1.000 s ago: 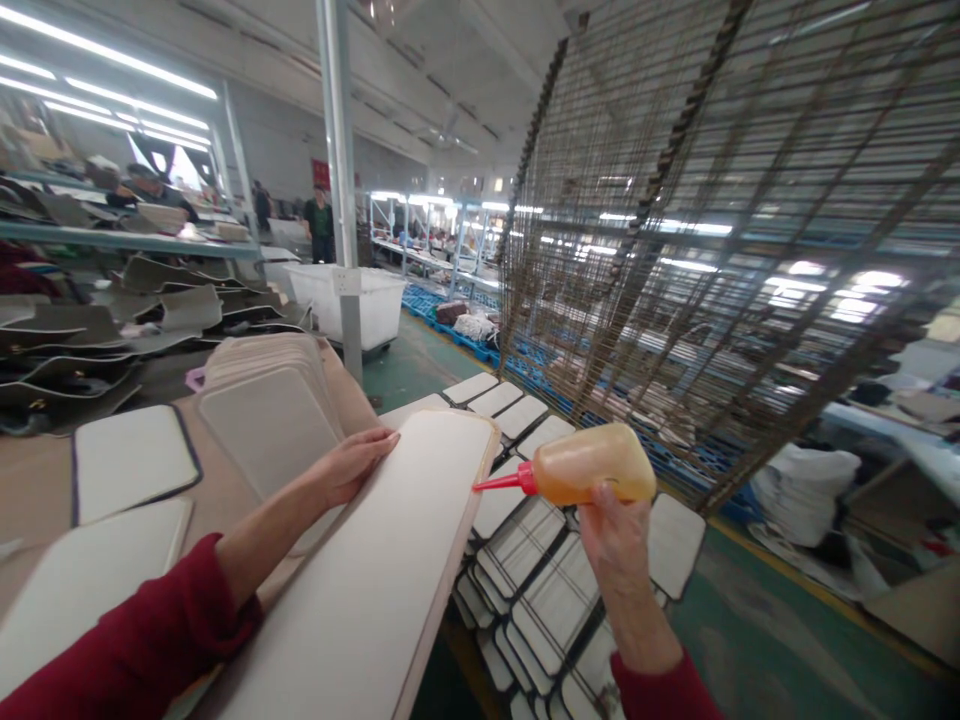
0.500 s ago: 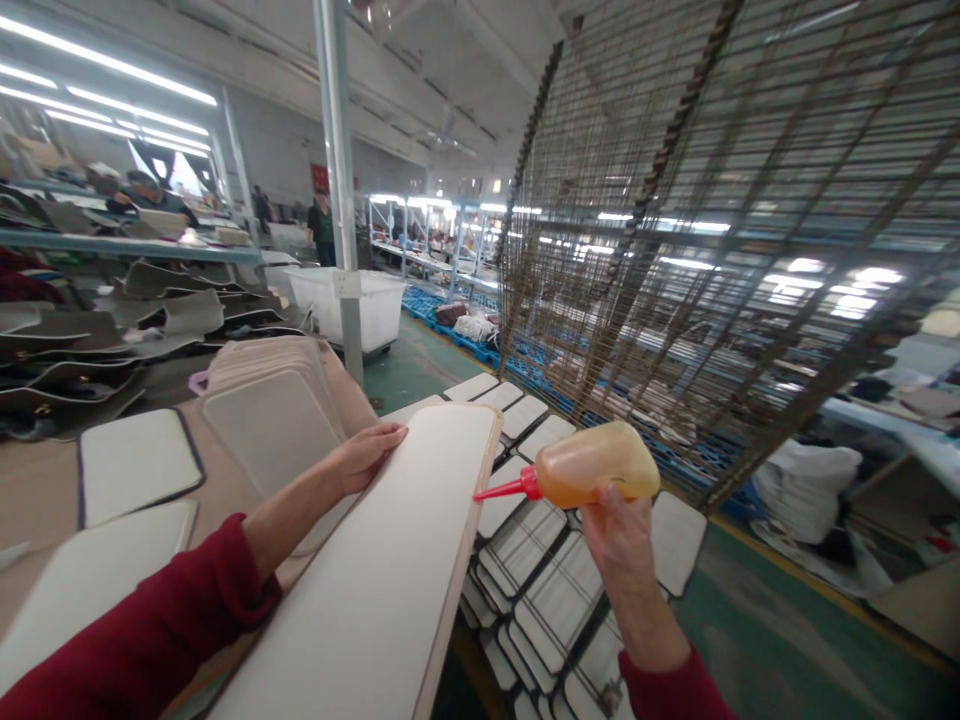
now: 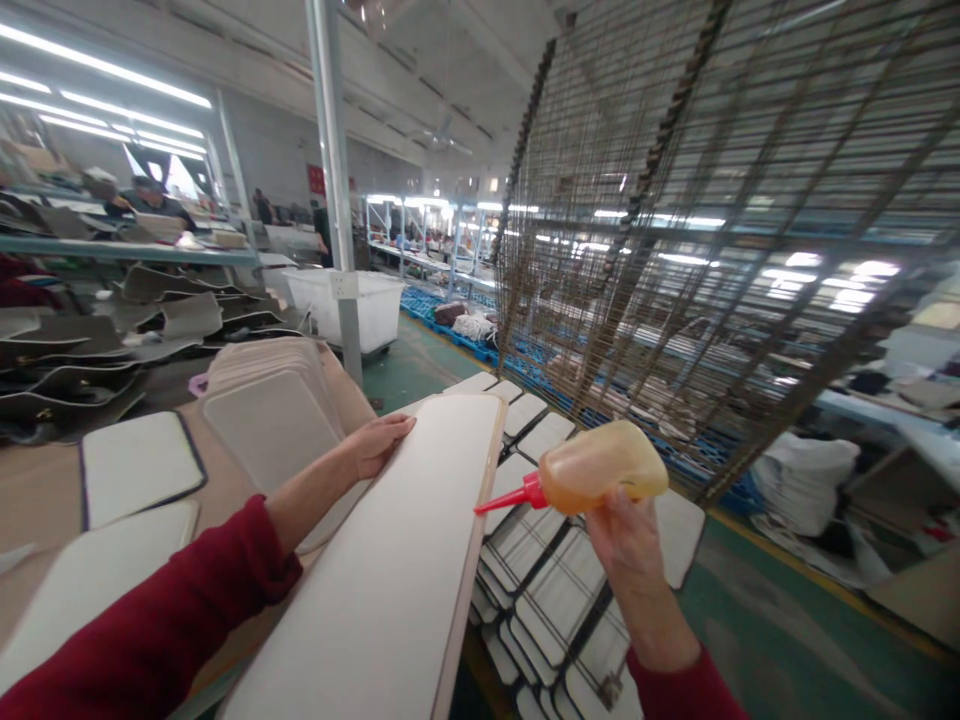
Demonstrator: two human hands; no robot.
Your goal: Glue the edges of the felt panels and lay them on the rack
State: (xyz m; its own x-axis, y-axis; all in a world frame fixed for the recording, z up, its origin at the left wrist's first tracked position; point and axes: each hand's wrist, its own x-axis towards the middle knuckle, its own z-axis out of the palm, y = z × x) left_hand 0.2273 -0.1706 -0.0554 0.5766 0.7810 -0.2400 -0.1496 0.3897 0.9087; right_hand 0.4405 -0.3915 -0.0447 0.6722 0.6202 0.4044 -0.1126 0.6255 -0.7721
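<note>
A long white panel (image 3: 390,540) with rounded corners stretches away from me, a glossy amber strip showing along the far part of its right edge. My left hand (image 3: 381,445) grips the panel's left edge near the far end, thumb on top. In my right hand (image 3: 622,525) is a squeeze bottle (image 3: 600,468) of amber liquid, tipped nearly level. Its red nozzle points left, and the tip is at the panel's right edge. Left of the panel, a stack of beige panels (image 3: 274,420) lies on the brown-covered table (image 3: 45,490).
Dark-edged white panels (image 3: 551,610) lie on wire racks to the right and below. A tall wire rack (image 3: 675,200) leans above them. Beyond are a metal post (image 3: 349,330), a white bin (image 3: 367,305) and a person (image 3: 154,200) at a bench.
The red nozzle tip has slid a little nearer to me along the panel's right edge, with the bottle in my right hand. My left hand keeps its hold on the panel.
</note>
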